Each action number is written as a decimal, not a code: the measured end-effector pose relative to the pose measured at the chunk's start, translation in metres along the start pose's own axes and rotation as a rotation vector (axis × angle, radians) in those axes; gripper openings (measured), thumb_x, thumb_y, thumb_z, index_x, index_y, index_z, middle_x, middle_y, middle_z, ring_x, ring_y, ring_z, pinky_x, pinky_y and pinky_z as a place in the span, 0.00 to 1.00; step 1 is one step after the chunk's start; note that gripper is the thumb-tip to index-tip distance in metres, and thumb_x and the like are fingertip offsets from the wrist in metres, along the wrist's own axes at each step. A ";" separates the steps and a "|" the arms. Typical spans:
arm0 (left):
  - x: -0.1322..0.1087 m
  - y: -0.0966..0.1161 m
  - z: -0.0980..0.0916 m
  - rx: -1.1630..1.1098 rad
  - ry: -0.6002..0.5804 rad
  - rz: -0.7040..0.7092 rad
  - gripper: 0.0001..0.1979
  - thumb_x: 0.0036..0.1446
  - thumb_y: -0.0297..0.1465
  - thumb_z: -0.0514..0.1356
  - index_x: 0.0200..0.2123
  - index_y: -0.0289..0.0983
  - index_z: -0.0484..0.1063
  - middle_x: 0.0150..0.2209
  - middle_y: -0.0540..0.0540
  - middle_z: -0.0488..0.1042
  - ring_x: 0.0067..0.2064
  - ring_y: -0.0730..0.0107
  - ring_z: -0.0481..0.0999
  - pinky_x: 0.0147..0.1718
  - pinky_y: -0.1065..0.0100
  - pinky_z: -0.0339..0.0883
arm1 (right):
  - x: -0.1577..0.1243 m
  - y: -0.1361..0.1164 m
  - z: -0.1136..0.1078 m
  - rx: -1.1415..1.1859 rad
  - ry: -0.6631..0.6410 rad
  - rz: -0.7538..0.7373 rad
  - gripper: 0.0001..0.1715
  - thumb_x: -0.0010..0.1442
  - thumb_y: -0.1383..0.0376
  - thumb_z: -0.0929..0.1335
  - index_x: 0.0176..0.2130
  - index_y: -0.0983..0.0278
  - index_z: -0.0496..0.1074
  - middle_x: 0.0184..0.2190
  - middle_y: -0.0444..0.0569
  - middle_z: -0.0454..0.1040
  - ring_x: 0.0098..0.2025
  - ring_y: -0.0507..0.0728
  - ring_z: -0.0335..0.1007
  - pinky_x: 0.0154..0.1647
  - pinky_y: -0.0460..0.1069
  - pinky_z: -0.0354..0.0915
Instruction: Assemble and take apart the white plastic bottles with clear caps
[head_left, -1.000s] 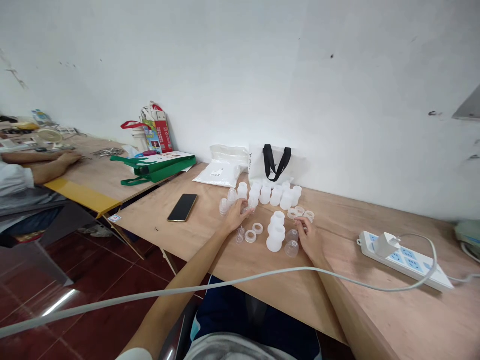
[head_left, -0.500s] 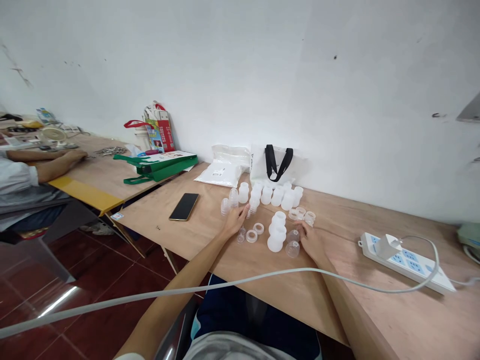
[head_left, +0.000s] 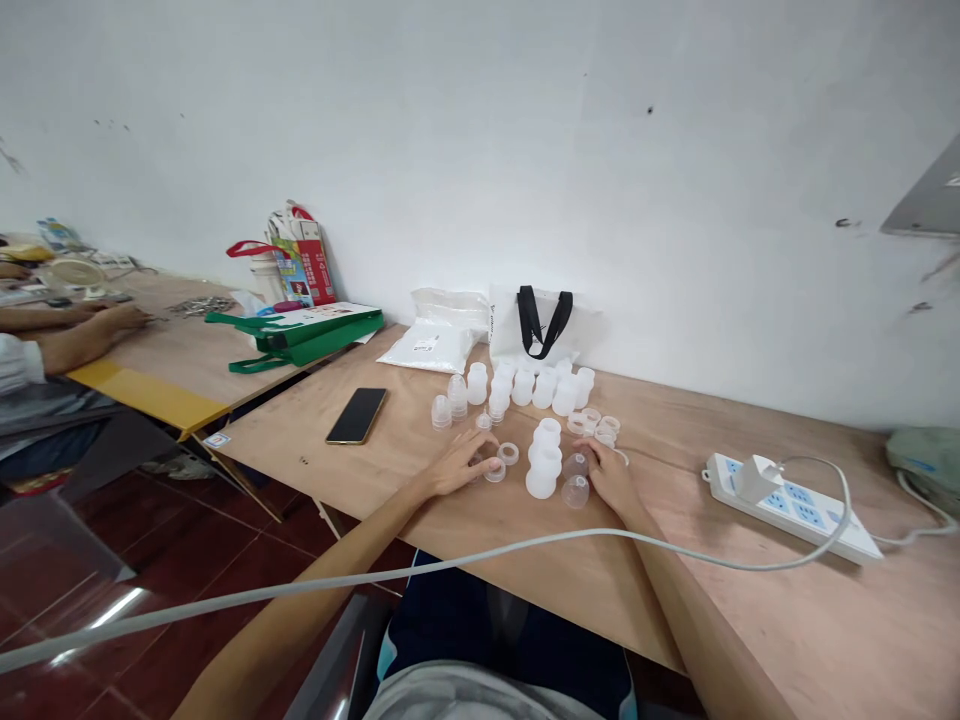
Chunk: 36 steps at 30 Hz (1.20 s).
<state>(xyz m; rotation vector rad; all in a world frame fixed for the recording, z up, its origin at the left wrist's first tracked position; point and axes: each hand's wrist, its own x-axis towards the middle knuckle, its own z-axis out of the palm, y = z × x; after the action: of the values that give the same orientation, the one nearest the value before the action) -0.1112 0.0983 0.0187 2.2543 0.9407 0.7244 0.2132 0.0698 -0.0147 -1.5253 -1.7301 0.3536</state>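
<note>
- The left hand (head_left: 457,470) lies on the tabletop (head_left: 772,620) with its fingers (head_left: 484,465) loosely spread and low; a small clear part sits partly under them, and whether they grip it cannot be told.
- The right hand (head_left: 613,478) rests with its fingers (head_left: 589,455) curled narrowly, right against a clear dome-shaped cup (head_left: 576,465); whether they hold it cannot be told.
- A second clear cup (head_left: 575,491) lies just below those fingers.
- Between the two hands stands a frosted white stack of moulded plastic parts (head_left: 544,460), upright.
- Just ahead of the left fingertips lie two clear plastic rings (head_left: 508,454), apart from each other.
- Ahead of the right fingers, a cluster of similar rings (head_left: 592,421) lies close together.
- Farther ahead of both hands, frosted bottle-shaped parts (head_left: 532,386) stand in a loose row, with small clear stacked pieces (head_left: 442,412) at its end nearest the left hand.
- Beyond that row, against the wall, lean a white bag with black handles (head_left: 529,325) and a clear plastic packet (head_left: 439,335).
- Left of the left fingers lies a black smartphone (head_left: 357,415).
- Right of the right fingers lies a white power strip (head_left: 784,505), its white cable (head_left: 450,565) running across the near edge.
- Well left, on the next table, are a green bag (head_left: 296,335) and a co-worker's hand (head_left: 124,320).
</note>
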 end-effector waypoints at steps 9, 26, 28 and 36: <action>-0.001 -0.009 0.006 0.192 -0.051 0.018 0.22 0.57 0.51 0.65 0.46 0.42 0.72 0.49 0.46 0.75 0.51 0.57 0.72 0.52 0.60 0.59 | 0.002 0.001 0.002 0.006 -0.003 0.006 0.20 0.64 0.62 0.58 0.43 0.59 0.76 0.43 0.50 0.81 0.45 0.62 0.76 0.50 0.58 0.68; -0.013 0.003 0.007 0.017 0.006 -0.030 0.33 0.48 0.48 0.72 0.54 0.43 0.68 0.54 0.44 0.72 0.54 0.55 0.72 0.56 0.57 0.62 | -0.009 -0.028 -0.017 0.190 0.275 0.085 0.21 0.65 0.50 0.61 0.45 0.59 0.73 0.44 0.52 0.79 0.40 0.61 0.75 0.44 0.56 0.69; -0.022 0.000 0.002 -0.046 0.047 -0.077 0.36 0.47 0.48 0.73 0.55 0.43 0.66 0.55 0.42 0.70 0.55 0.54 0.71 0.55 0.56 0.64 | -0.028 -0.051 -0.024 0.193 0.332 0.077 0.21 0.67 0.50 0.61 0.47 0.58 0.74 0.44 0.52 0.79 0.43 0.62 0.75 0.44 0.56 0.69; -0.032 -0.007 0.008 0.001 0.256 -0.200 0.35 0.40 0.47 0.75 0.46 0.40 0.65 0.46 0.45 0.70 0.48 0.56 0.72 0.47 0.58 0.67 | -0.094 -0.128 0.000 0.057 -0.285 -0.100 0.18 0.71 0.56 0.59 0.50 0.49 0.74 0.40 0.45 0.80 0.40 0.61 0.77 0.38 0.53 0.70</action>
<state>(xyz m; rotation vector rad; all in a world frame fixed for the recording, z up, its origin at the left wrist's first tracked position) -0.1282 0.0754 -0.0001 2.0618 1.2659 0.9341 0.1199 -0.0485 0.0353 -1.3936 -1.9893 0.5868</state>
